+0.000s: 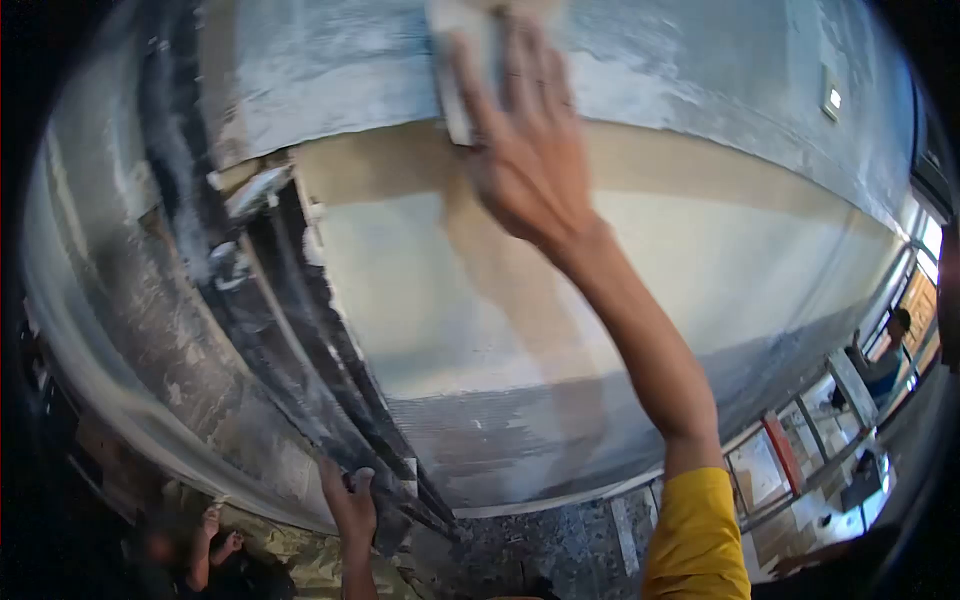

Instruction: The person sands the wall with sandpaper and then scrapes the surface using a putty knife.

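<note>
High on the wall, my right hand presses on a pale flat block, fingers stretched over it at the top of the view. The block lies against the wall where a grey-white plastered band meets a tan strip. Low at left centre, my left hand is raised near the foot of a dark upright frame, thumb and fingers apart, with nothing seen in it. The block's upper part is cut off by the frame's top edge and partly covered by my fingers.
A switch plate sits at the upper right. At the right are a ladder-like frame with a red bar and a person near a window. Another person's hands show at the lower left. Debris litters the floor.
</note>
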`<action>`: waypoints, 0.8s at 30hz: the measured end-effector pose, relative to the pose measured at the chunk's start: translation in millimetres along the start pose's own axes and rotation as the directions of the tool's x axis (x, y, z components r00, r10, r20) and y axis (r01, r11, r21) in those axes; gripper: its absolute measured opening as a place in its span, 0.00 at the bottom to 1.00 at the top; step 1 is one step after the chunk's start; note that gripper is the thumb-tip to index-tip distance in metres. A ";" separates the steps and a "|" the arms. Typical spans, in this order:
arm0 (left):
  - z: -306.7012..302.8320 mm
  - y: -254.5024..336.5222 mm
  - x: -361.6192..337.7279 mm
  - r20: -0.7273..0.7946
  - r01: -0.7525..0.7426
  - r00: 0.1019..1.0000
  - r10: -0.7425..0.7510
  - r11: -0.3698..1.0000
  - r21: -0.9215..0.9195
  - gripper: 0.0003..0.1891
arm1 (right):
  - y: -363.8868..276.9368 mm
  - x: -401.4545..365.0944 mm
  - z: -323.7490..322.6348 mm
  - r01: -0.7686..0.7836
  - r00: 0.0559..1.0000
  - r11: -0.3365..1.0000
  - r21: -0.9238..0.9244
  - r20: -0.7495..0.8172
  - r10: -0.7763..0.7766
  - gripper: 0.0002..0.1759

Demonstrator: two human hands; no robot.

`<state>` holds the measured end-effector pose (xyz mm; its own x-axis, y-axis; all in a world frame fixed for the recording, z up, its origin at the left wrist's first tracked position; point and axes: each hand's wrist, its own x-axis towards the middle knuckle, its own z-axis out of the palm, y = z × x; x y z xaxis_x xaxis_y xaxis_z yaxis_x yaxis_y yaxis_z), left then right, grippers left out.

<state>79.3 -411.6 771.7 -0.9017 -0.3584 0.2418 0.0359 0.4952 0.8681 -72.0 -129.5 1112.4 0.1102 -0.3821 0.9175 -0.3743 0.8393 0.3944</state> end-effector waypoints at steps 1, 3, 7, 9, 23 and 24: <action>0.6 3.7 0.2 -0.001 0.044 0.999 -0.044 0.998 -0.043 0.39 | 5.7 -2.2 -6.8 -0.017 1.000 0.999 -0.030 0.012 0.017 0.42; -7.6 5.8 1.3 -0.003 0.142 0.990 -0.144 0.984 -0.108 0.38 | 15.3 -2.1 -18.8 -0.015 0.986 0.998 -0.068 0.167 0.026 0.38; 0.6 -24.2 4.9 -0.075 0.002 0.997 -0.003 1.000 -0.022 0.40 | 47.3 -26.6 -41.5 -0.305 0.950 0.872 -0.382 -0.056 0.308 0.33; -0.9 -31.9 3.0 -0.056 0.012 0.998 -0.014 0.999 -0.043 0.40 | 23.2 -27.0 -2.7 -0.257 0.958 0.959 -0.116 -0.161 0.238 0.44; -9.4 -9.3 3.7 -0.049 -0.081 0.995 0.082 0.996 0.034 0.36 | -31.3 -16.9 15.7 -0.060 0.996 0.997 0.046 0.073 0.057 0.45; -15.8 8.4 2.6 0.002 -0.028 1.000 0.028 0.999 -0.031 0.36 | -15.2 -23.3 5.5 -0.059 0.995 0.998 -0.017 0.076 0.060 0.45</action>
<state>84.1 -420.9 786.5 -0.9012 -0.3429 0.2653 0.0746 0.4802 0.8740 -74.0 -135.5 1084.7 0.0173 -0.3593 0.9331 -0.3640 0.8669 0.3406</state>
